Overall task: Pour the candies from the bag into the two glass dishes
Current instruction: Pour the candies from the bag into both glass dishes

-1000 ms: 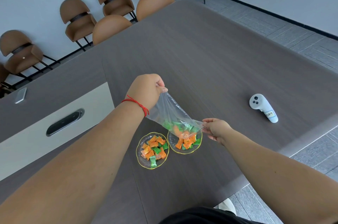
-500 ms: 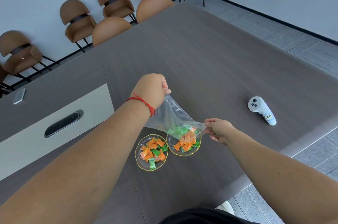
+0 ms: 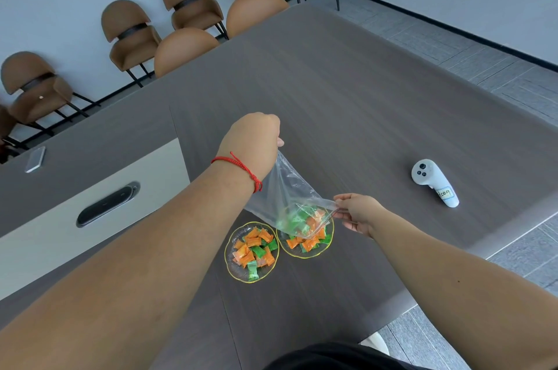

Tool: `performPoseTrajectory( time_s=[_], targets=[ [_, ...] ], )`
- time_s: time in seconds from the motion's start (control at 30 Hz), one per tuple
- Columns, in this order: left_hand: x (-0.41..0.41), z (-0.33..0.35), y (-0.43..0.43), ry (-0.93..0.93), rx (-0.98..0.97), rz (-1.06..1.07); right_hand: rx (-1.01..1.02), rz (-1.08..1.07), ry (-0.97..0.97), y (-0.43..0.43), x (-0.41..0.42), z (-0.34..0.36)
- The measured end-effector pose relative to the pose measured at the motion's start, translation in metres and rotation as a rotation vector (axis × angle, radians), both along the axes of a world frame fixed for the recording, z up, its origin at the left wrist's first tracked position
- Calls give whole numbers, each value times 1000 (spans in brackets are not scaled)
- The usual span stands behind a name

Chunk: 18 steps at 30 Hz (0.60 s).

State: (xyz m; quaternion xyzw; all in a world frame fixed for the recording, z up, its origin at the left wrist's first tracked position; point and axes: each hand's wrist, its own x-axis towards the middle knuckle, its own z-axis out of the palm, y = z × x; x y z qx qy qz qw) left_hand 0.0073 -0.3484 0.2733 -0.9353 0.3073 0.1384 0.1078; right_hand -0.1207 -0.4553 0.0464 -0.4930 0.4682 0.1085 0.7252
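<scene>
A clear plastic bag (image 3: 287, 188) hangs tilted over the right glass dish (image 3: 324, 250), mouth downward. My left hand (image 3: 253, 135) grips its raised bottom corner; my right hand (image 3: 357, 212) pinches the mouth's edge low beside the dish. A few green and orange candies (image 3: 297, 218) lie in the bag's lower end, just above the dish. The right dish holds orange and green candies under the bag. The left glass dish (image 3: 234, 267) with a gold rim, touching the right one, holds several orange and green wrapped candies (image 3: 255, 249).
A white controller (image 3: 434, 182) lies on the dark table (image 3: 347, 98) to the right. A phone (image 3: 35, 159) rests at far left, beside a pale panel with a black slot (image 3: 105, 203). Brown chairs (image 3: 187, 4) line the far side. The table's edge runs near right.
The candies have slid down to the bag's mouth over the right dish. My left hand holds the bag's bottom a little higher and steeper; my right hand stays at the mouth.
</scene>
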Motion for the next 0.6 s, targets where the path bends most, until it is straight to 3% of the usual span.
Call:
performPoseTrajectory(
  time_s=[0.2,0.33,0.4,0.53,0.6],
  targets=[
    [3,-2,-5,89,71,57,-18,3,18,2,0,-4],
    [6,-3,2,27,48,17,-32,32,21,1,2,-4],
    [4,-2,12,-12,-84,17,-28,19,8,-1,4,-3],
    [7,4,49,-159,-577,-42,-88,-36,-80,-9,14,1],
    [18,3,64,-184,-672,-68,-165,-74,-156,-13,22,6]
  ],
)
